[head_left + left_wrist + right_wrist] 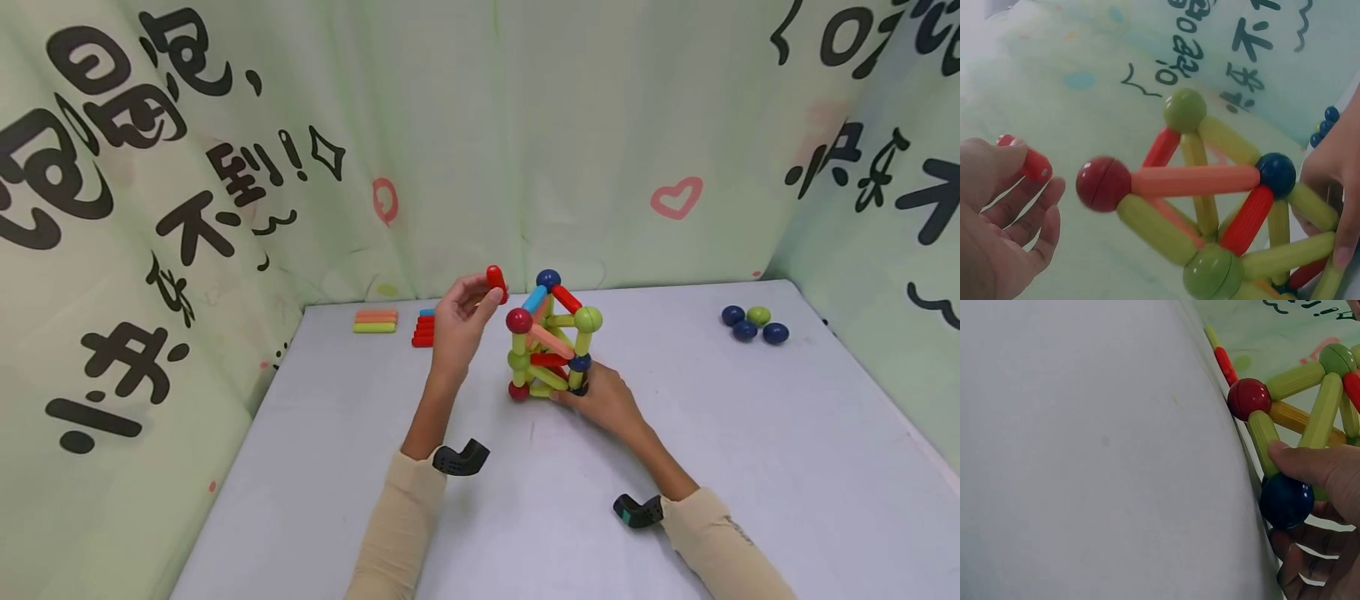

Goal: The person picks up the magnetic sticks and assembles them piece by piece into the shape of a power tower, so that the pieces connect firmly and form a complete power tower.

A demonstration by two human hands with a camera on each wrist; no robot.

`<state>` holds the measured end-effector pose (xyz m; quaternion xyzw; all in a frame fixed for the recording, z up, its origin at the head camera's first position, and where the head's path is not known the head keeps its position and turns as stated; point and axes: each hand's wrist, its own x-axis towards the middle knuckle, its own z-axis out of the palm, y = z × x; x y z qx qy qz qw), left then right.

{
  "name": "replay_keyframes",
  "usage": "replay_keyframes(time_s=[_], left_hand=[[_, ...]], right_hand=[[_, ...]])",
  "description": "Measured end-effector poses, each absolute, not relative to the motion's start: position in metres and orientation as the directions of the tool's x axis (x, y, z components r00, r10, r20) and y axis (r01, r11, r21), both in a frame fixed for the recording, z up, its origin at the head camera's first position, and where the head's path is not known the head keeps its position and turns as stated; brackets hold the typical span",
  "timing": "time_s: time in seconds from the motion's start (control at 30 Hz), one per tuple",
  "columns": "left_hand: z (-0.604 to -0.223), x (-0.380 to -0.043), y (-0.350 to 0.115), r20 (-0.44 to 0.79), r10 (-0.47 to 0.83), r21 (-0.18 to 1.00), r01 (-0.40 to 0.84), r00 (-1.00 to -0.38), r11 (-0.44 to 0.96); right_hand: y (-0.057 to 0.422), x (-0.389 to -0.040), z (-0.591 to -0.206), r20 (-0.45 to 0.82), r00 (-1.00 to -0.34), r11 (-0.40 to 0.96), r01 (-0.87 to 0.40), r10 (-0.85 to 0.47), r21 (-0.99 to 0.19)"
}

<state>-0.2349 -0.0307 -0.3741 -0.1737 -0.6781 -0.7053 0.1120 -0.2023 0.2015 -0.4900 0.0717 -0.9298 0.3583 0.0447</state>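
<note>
My left hand (457,325) pinches a red magnetic rod (495,279), raised just left of a tower of magnetic rods and balls (555,321). In the left wrist view, that red rod (1037,165) is apart from the tower's red ball (1104,183). The tower stands on the table, with a dark blue ball (548,279) at its top. Its lower right corner is gripped by my right hand (609,404). The right wrist view shows the thumb on a lime rod (1264,440) beside a dark blue ball (1286,501); other fingers curl behind that ball.
On the white table (315,467), orange and lime rods (375,322) lie at the back left. Several red rods (422,333) are partly behind my left hand. Dark blue balls (745,331) and a lime ball (758,316) sit at the back right. A printed curtain (450,125) hangs behind.
</note>
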Motion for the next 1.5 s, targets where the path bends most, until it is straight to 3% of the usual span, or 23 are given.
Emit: replay_keyframes(time_s=[0.2,0.33,0.4,0.53,0.7,0.83,0.93,1.07,1.2,1.37,1.5], left_hand=[[-0.377,-0.231,-0.013,0.518,0.15,0.83,0.538,-0.842,0.149],[-0.381,-0.23,-0.008,0.603,0.176,0.732,0.627,-0.778,0.268],[-0.381,-0.229,-0.006,0.633,0.196,0.675,0.658,-0.749,0.335],[-0.38,-0.228,-0.002,0.662,0.255,0.549,0.688,-0.705,0.475],[-0.378,-0.227,0.001,0.684,0.325,0.374,0.696,-0.653,0.613],[-0.377,-0.227,0.003,0.684,0.385,0.248,0.693,-0.62,0.677],[-0.379,-0.226,0.005,0.676,0.409,0.215,0.695,-0.613,0.686],[-0.383,-0.225,0.003,0.677,0.379,0.287,0.7,-0.631,0.654],[-0.392,-0.23,-0.006,0.66,0.277,0.426,0.652,-0.698,0.627],[-0.413,-0.247,-0.031,0.569,0.16,0.542,0.514,-0.807,0.664],[-0.441,-0.267,-0.062,0.481,0.103,0.521,0.378,-0.871,0.765]], right_hand=[[0.204,-0.206,-0.48,0.069,-0.982,0.702,-0.172,-0.174,-0.691],[0.219,-0.208,-0.458,-0.031,-0.97,0.715,-0.157,-0.242,-0.682],[0.227,-0.207,-0.443,-0.022,-0.97,0.715,-0.162,-0.241,-0.68],[0.235,-0.204,-0.416,0.181,-0.963,0.646,-0.269,-0.202,-0.714],[0.228,-0.202,-0.403,0.454,-0.88,0.559,-0.449,-0.14,-0.697],[0.221,-0.204,-0.407,0.524,-0.846,0.503,-0.496,-0.096,-0.708],[0.218,-0.203,-0.412,0.524,-0.847,0.484,-0.494,-0.083,-0.722],[0.216,-0.202,-0.417,0.484,-0.87,0.499,-0.46,-0.09,-0.734],[0.219,-0.204,-0.426,0.396,-0.908,0.541,-0.404,-0.138,-0.738],[0.225,-0.206,-0.436,0.251,-0.947,0.582,-0.321,-0.2,-0.747],[0.23,-0.209,-0.444,0.118,-0.959,0.628,-0.259,-0.257,-0.734]])
